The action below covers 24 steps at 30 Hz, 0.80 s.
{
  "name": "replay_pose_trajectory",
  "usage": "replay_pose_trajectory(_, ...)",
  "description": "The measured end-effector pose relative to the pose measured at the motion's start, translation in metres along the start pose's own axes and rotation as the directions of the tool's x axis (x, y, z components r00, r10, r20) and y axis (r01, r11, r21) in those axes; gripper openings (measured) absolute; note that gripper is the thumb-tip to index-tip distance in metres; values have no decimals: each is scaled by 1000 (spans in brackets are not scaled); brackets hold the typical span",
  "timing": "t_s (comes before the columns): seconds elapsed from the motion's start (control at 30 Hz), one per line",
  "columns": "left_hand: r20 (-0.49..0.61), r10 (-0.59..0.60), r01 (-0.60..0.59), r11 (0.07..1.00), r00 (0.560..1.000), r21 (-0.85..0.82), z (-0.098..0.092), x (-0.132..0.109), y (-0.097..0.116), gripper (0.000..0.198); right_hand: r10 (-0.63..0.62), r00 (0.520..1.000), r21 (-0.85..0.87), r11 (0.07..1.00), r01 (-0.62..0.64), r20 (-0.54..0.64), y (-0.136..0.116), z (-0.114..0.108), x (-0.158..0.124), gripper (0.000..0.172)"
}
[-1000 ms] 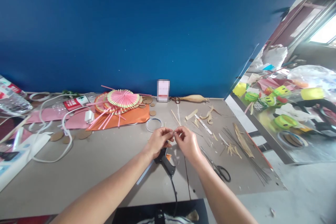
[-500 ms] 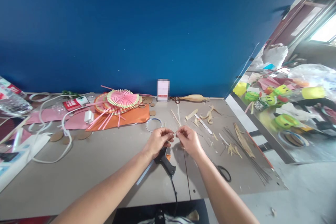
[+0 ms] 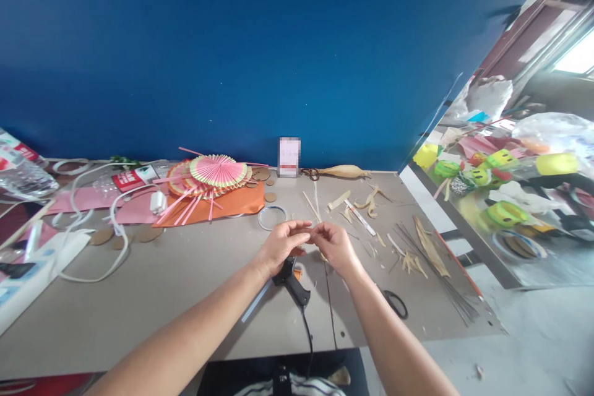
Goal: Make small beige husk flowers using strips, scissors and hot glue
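My left hand [image 3: 284, 246] and my right hand [image 3: 335, 247] meet over the middle of the table, fingertips touching. Each is closed in a pinch, the left with its fingers held straighter. Whatever lies between the fingertips is too small to make out. Just below my left hand lies a black glue gun [image 3: 293, 284] with an orange trigger, its front end hidden by the hand. A pale blue stick [image 3: 256, 302] lies beside it. Beyond the hands are thin pale strips [image 3: 312, 205] and a roll of tape [image 3: 272, 218]. Black-handled scissors [image 3: 395, 304] lie partly under my right forearm.
Dried husk pieces [image 3: 431, 246], thin wires [image 3: 440, 278] and a white marker [image 3: 361, 218] lie to the right. Pink paper fans [image 3: 219, 171] rest on orange sheet [image 3: 253, 201] at left, near a power strip [image 3: 41, 278] and white cables. A blue panel [image 3: 278, 49] stands behind.
The fingertips have come together, closing the small gap between my hands. My left fingers have straightened. The glue gun and the other things lie where they were.
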<state>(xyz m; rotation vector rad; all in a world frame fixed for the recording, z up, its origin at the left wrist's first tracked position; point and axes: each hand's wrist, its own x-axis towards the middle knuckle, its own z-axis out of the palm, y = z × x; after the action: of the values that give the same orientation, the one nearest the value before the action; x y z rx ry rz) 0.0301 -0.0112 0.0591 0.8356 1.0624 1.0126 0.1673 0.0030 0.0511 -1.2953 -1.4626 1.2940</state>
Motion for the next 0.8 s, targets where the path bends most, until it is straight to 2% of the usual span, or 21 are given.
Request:
replay_pose_trajectory(0.1, -4, 16, -16, 999, 1000, 39, 0, 3, -3, 26, -16, 1000, -10, 1000, 16, -11, 1, 0, 0, 10)
replay_pose_trajectory(0.37, -88, 8, -6, 1000, 996, 16, -1, 3, -4, 22, -28, 999, -25, 999, 27, -43, 4, -5, 2, 10)
replay_pose_trajectory(0.7, -63, -79, 73, 992, 995, -99, -5, 2, -1, 22, -24, 999, 15, 1000, 24, -44, 7, -8, 2, 11)
replay_pose_trajectory(0.8, -62, -77, 70, 992, 995, -104, -4, 1, 0, 23, -39, 999, 18, 999, 39, -24, 5, -8, 0, 20)
